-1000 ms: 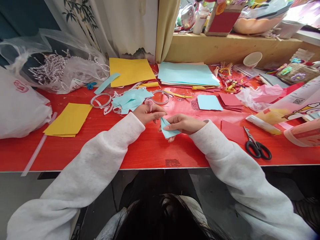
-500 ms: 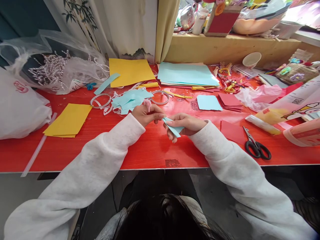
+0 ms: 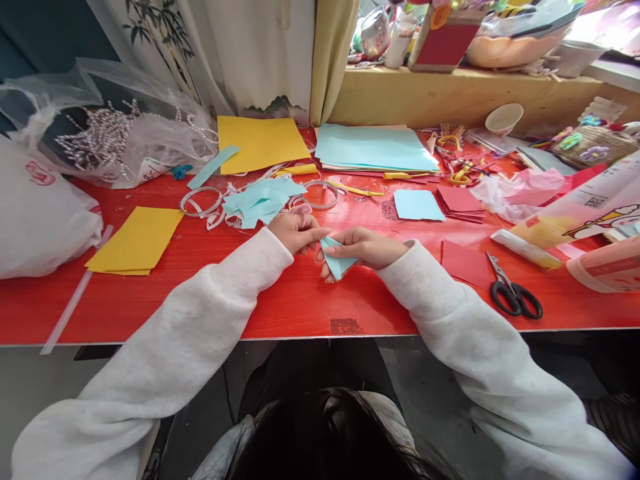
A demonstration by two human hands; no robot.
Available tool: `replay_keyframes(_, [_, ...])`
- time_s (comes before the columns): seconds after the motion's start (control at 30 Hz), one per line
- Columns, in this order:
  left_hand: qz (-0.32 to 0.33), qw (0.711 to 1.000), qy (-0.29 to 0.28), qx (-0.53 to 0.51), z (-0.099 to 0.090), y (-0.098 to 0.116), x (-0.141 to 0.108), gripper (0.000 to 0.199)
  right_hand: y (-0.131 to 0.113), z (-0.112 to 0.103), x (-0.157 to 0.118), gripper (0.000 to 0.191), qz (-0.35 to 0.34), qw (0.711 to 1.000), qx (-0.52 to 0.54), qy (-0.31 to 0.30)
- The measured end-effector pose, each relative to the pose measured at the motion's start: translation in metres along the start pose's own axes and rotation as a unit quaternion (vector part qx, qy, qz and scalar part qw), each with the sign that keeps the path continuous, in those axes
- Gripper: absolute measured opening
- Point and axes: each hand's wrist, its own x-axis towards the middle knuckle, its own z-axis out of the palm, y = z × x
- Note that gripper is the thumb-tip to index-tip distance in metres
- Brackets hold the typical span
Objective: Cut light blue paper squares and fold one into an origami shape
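A small folded light-blue paper (image 3: 341, 265) is held just above the red table (image 3: 300, 307), near its front edge. My right hand (image 3: 367, 247) grips it, thumb on top and fingers beneath. At its upper left corner, my left hand (image 3: 299, 232) pinches the paper between thumb and index finger. Behind my left hand lies a heap of blue paper scraps (image 3: 263, 200), between two rolls of clear tape (image 3: 201, 201). Blue squares (image 3: 419, 205) and a stack of red squares (image 3: 459, 203) lie to the right, beyond my right hand.
Black-handled scissors (image 3: 515, 299) lie at the right beside a red paper (image 3: 465, 263) and a glue stick (image 3: 525, 249). Yellow papers (image 3: 135, 240) and a white plastic bag (image 3: 43, 213) are at the left. Larger blue sheets (image 3: 375, 148) lie at the back.
The folded blue paper has turned and shows a wider, triangular face. The fingers of my right hand have shifted slightly left, and my left thumb and index finger have moved a little along its corner.
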Motion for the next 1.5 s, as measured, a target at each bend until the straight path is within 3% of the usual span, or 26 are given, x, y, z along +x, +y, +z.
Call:
replay_keyframes(0.17, [0.022,0.995,-0.007,0.096,0.001,-0.005,0.002,0.029,0.003,-0.002,0.001,0.025,0.025,0.999,0.005,-0.021])
replay_keyframes(0.33, [0.112,0.969,0.054,0.214,0.001,-0.007,0.004,0.026,0.002,-0.004,-0.001,0.031,0.014,0.997,0.012,-0.072])
replay_keyframes(0.57, [0.149,0.963,0.089,0.208,-0.002,-0.024,0.013,0.020,-0.001,-0.001,-0.003,0.045,-0.022,0.995,-0.039,-0.089])
replay_keyframes(0.77, [0.175,0.952,0.100,0.230,-0.004,-0.014,0.009,0.018,0.000,-0.001,0.001,0.022,-0.013,0.999,-0.020,0.028])
replay_keyframes(0.9, [0.307,0.913,0.129,0.235,-0.003,-0.005,0.000,0.038,0.001,-0.002,0.003,0.016,-0.045,0.994,0.019,0.098])
replay_keyframes(0.97, [0.363,0.882,0.129,0.270,-0.002,-0.004,-0.003,0.036,0.001,-0.004,0.002,0.015,-0.070,0.989,0.046,0.120])
replay_keyframes(1.07, [0.414,0.859,0.095,0.286,-0.001,-0.005,-0.005,0.031,0.000,-0.006,0.000,0.015,-0.090,0.983,0.082,0.134])
replay_keyframes(1.2, [0.379,0.878,0.053,0.286,-0.001,-0.007,-0.001,0.015,0.001,-0.006,0.001,0.015,-0.081,0.981,0.097,0.145])
replay_keyframes(1.3, [0.333,0.901,0.067,0.270,-0.003,-0.008,0.002,0.018,0.000,-0.006,0.001,0.016,-0.076,0.984,0.093,0.131])
replay_keyframes(1.5, [0.313,0.916,0.083,0.236,-0.006,-0.009,0.002,0.020,0.002,-0.008,0.000,0.033,-0.098,0.990,0.074,0.070])
